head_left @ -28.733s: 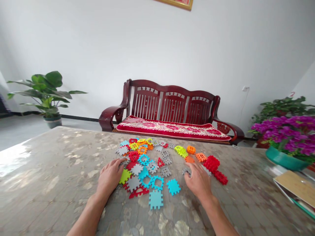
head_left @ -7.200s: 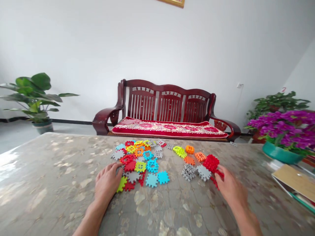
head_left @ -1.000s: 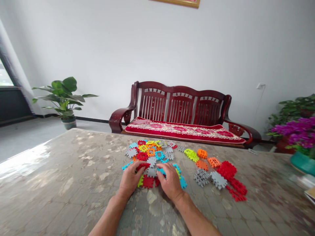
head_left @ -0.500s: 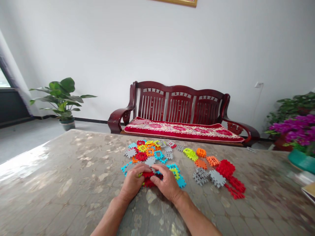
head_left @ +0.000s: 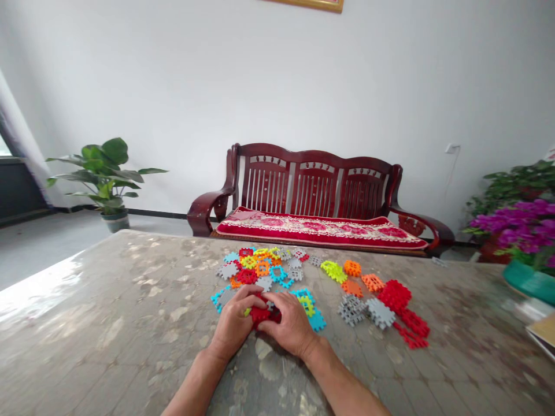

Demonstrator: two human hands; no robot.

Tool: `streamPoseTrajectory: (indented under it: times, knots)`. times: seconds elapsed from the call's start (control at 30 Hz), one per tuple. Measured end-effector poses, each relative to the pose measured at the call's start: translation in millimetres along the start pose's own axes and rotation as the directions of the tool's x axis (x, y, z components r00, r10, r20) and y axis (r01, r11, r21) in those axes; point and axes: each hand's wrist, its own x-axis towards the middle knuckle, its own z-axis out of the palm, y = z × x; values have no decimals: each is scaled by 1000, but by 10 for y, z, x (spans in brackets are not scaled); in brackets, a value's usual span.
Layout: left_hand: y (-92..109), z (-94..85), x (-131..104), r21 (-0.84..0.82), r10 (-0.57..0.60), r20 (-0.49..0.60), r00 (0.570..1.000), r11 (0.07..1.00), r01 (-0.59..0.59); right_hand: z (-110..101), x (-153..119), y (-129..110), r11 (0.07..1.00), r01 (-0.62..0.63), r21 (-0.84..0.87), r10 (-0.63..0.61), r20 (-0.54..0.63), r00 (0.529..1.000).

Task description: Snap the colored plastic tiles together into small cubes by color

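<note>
Both hands close around red interlocking plastic pieces (head_left: 260, 314) low over the near middle of the table. My left hand (head_left: 236, 318) grips them from the left, fingers curled over the top. From the right, my right hand (head_left: 288, 323) holds the same red pieces, its thumb at their near side. The fingers hide much of the pieces, and whether they are joined cannot be made out. Just right of my right hand lie blue and lime pieces (head_left: 315, 319). Grey and blue pieces (head_left: 223, 297) lie beyond my left hand.
Behind the hands spreads a mixed heap of toothed pieces (head_left: 262, 267). To the right are grey (head_left: 352, 309), orange (head_left: 352, 288) and red pieces (head_left: 395, 296) on the patterned tablecloth (head_left: 130, 323). A teal flowerpot (head_left: 526, 281) stands at the right, and a wooden bench (head_left: 314, 182) behind the table.
The red pieces have been turned between my hands and now show a different face. My right thumb has moved down and left to their near side. The view has shifted slightly.
</note>
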Motion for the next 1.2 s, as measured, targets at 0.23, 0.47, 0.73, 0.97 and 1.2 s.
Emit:
streamPoseTrajectory:
  times: [0.23,0.47,0.73,0.97,1.2]
  knots:
    - [-14,42,-3,3,20,20,1000,1000,-21,-5,-1,18,997,68,38,-67,-19,998]
    - [68,56,-6,-28,45,51,998,999,-44,-27,-13,-13,997,55,45,-56,28,998]
    - [18,53,-11,-52,17,53,998,999,-14,-37,-22,0,996,51,72,-58,96,994]
    - [35,55,-10,-66,8,91,996,998,-2,-4,-25,14,999,21,34,-24,93,995]
    - [0,76,-6,19,10,41,999,1000,-11,-64,-11,13,998,-53,-36,52,-12,999]
